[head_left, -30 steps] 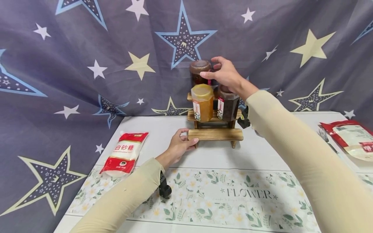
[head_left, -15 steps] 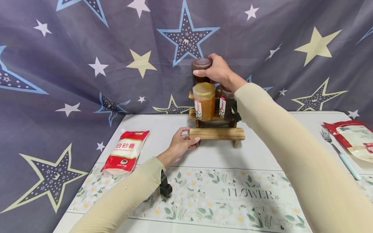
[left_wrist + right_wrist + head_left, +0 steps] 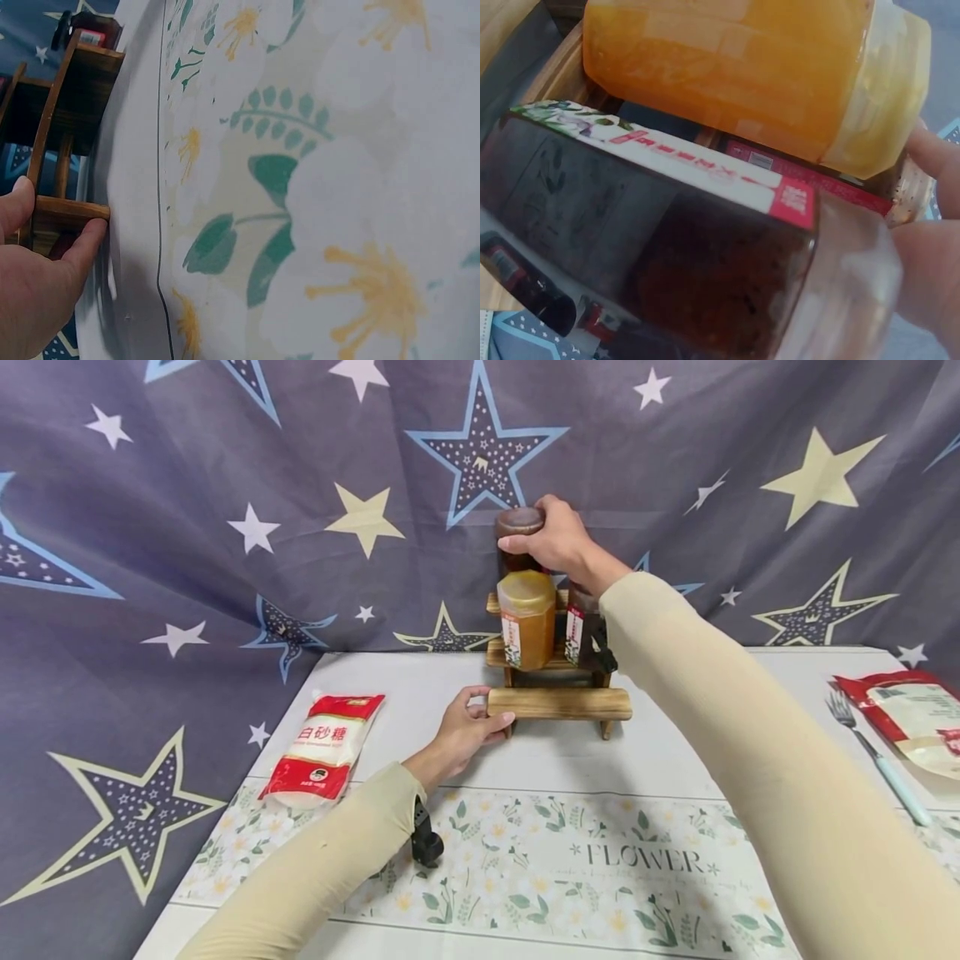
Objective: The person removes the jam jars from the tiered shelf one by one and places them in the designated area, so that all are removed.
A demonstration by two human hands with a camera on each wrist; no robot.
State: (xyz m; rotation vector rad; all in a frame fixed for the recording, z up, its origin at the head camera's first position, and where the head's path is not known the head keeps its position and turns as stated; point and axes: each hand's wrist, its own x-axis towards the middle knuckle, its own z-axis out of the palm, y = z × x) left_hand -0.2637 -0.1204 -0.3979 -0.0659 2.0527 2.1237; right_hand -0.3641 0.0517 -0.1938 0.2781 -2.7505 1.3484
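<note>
My right hand (image 3: 558,537) grips the top of a dark brown jar (image 3: 519,520) at the back, on the highest step of a small wooden tiered rack (image 3: 558,703). In front of it, on the middle step, an orange jar (image 3: 532,639) with a yellowish lid stands upright. Beside that is a second dark jar (image 3: 574,631), partly covered by my right wrist; it fills the lower part of the right wrist view. My left hand (image 3: 463,731) holds the left end of the rack's lowest step, thumb in front; the left wrist view shows its fingers at the wood.
A red and white sugar bag (image 3: 322,747) lies left on the white floral cloth (image 3: 517,877). To the right are a fork (image 3: 877,756) with a pale blue handle and another red and white bag (image 3: 911,714). A starred curtain (image 3: 285,460) hangs close behind the rack.
My right hand has moved left and its fingers have closed on the back dark jar's top. The left hand has kept its hold on the rack. The view has shifted slightly.
</note>
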